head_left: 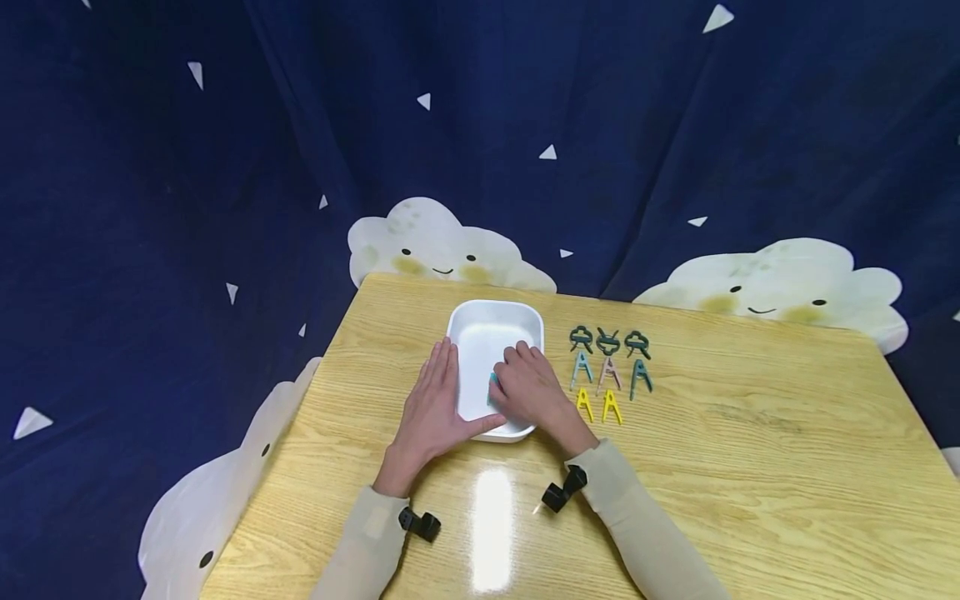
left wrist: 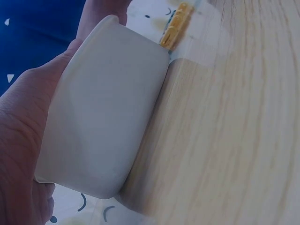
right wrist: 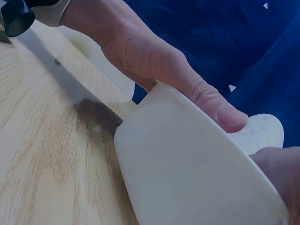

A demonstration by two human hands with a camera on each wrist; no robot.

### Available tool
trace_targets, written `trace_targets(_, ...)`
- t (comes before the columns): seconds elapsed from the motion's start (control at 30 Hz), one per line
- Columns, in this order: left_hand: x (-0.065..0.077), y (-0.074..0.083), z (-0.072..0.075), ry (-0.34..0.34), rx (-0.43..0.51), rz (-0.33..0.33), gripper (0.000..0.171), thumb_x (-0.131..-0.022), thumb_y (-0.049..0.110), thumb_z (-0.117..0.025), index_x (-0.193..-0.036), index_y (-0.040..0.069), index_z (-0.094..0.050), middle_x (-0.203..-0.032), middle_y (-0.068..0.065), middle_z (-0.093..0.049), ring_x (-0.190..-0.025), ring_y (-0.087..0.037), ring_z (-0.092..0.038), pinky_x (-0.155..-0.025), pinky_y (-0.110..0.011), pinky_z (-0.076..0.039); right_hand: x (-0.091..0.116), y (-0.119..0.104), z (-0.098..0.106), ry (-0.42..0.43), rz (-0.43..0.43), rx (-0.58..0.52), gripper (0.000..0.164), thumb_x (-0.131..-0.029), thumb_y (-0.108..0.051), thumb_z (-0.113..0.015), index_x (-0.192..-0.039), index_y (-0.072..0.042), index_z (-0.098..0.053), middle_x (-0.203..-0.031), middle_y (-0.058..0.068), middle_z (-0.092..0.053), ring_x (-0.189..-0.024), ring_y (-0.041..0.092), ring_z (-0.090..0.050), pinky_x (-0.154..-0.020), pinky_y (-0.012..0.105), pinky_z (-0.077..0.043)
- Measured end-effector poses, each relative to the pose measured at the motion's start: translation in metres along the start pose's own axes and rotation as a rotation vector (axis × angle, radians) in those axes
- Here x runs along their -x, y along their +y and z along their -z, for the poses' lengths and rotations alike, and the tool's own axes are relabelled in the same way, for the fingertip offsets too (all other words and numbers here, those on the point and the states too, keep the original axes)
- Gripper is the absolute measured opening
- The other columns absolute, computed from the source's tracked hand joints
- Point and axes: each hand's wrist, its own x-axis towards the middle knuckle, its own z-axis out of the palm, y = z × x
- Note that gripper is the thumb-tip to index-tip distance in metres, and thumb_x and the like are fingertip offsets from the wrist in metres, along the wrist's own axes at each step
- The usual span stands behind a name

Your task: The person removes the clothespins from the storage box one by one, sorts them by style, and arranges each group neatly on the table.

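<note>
A white rectangular tub point(head_left: 481, 358) rests on the wooden table. My left hand point(head_left: 435, 400) holds it at the near left corner, fingers along the outside of the left wall and thumb point(right wrist: 229, 117) laid over the near rim. Inside the tub, my right hand point(head_left: 525, 385) bends its fingers over a small teal piece point(head_left: 492, 389), whose left edge sticks out beside the fingers. Most of that piece is hidden under the hand, so I cannot tell its kind. The wrist views show the tub's plain outer wall point(left wrist: 103, 112).
Right of the tub lie clothespins in rows: dark green cloud-shaped clips point(head_left: 608, 342) at the back, then a light blue one point(head_left: 581, 367), a pink one point(head_left: 609, 374) and a dark teal one point(head_left: 641, 377). Two yellow clothespins point(head_left: 611, 406) lie nearest. A dark blue curtain point(head_left: 480, 167) hangs behind.
</note>
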Motion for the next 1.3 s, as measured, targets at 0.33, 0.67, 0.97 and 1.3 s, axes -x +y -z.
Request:
trace_targets(0.33,0.000,0.000,0.001,-0.005,0.009,-0.001,0.138,-0.077,0.093,-0.056,-0.165,-0.003,-0.009,-0.175,-0.018,-0.004,-0.162,-0.030,-0.003,-0.130,-0.046,-0.014,0.000,-0.002,0.004,-0.076,-0.031,0.000,0.070,-0.085,-0.069,-0.072,-0.112,-0.004,-0.070,-0.104,0.009,-0.061,-0.099,0.027,-0.048,-0.090,0.042,-0.045)
trace_targets(0.67,-0.001,0.000,0.002,-0.012,0.008,-0.003,0.139,-0.076,0.093,-0.056,-0.165,-0.003,-0.008,-0.175,-0.015,-0.001,-0.162,-0.030,-0.004,-0.131,-0.043,-0.012,0.000,0.000,0.005,-0.117,-0.008,0.019,0.066,-0.082,-0.067,-0.076,-0.114,-0.010,-0.069,-0.106,0.007,-0.058,-0.104,0.027,-0.046,-0.095,0.043,-0.042)
trace_targets(0.97,0.002,0.001,0.002,-0.001,0.017,-0.002,0.139,-0.076,0.094,-0.054,-0.165,-0.004,-0.011,-0.174,-0.020,-0.008,-0.162,-0.032,-0.006,-0.130,-0.047,-0.015,0.002,0.003,0.004,-0.105,0.017,-0.054,0.065,-0.082,-0.067,-0.077,-0.116,-0.012,-0.072,-0.104,0.004,-0.059,-0.101,0.025,-0.046,-0.095,0.041,-0.043)
trace_targets(1.3,0.000,0.002,0.001,0.012,0.011,-0.011,0.140,-0.076,0.096,-0.053,-0.165,-0.004,-0.012,-0.174,-0.020,-0.008,-0.162,-0.034,-0.009,-0.130,-0.047,-0.017,0.007,0.005,0.023,-0.022,0.037,-0.165,0.063,-0.079,-0.064,-0.079,-0.114,-0.013,-0.072,-0.104,0.002,-0.062,-0.096,0.023,-0.047,-0.086,0.039,-0.047)
